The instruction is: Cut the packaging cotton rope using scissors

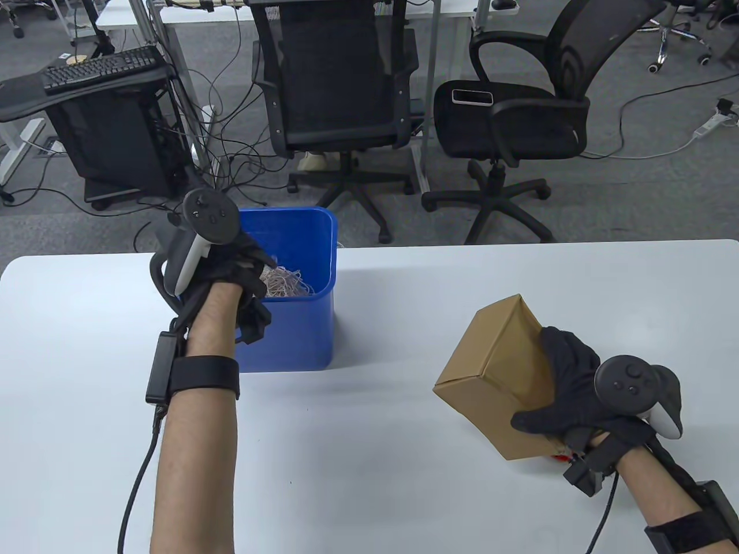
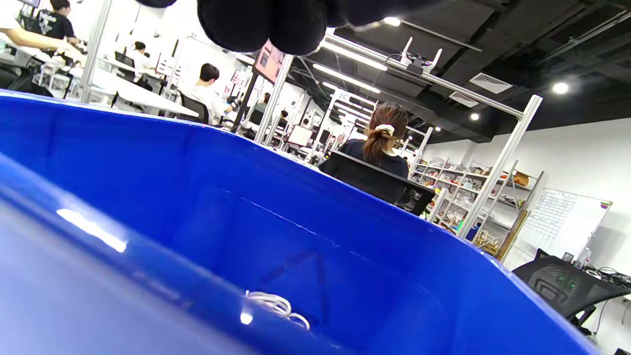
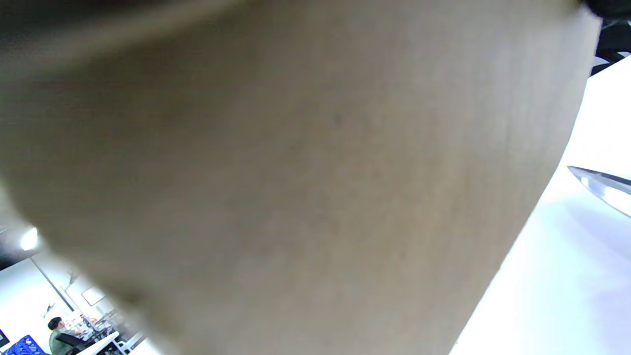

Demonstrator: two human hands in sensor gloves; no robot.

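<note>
My right hand (image 1: pixel 557 392) grips a plain brown cardboard box (image 1: pixel 496 369) and holds it tilted above the table's right side; the box fills the right wrist view (image 3: pixel 296 172). No rope shows on the box. A red bit of the scissors (image 1: pixel 561 459) peeks out under the box by my right wrist, and a blade tip (image 3: pixel 604 190) lies on the table in the right wrist view. My left hand (image 1: pixel 257 288) hangs over the near left corner of a blue bin (image 1: pixel 323 231), fingers spread, holding nothing I can see. Cut cotton rope pieces (image 1: pixel 283 283) lie inside the bin (image 2: pixel 278 305).
The white table (image 1: pixel 369 461) stretches between my arms. The bin (image 2: pixel 345 236) stands at the table's far edge. Two black office chairs (image 1: pixel 340 86) stand on the floor behind the table.
</note>
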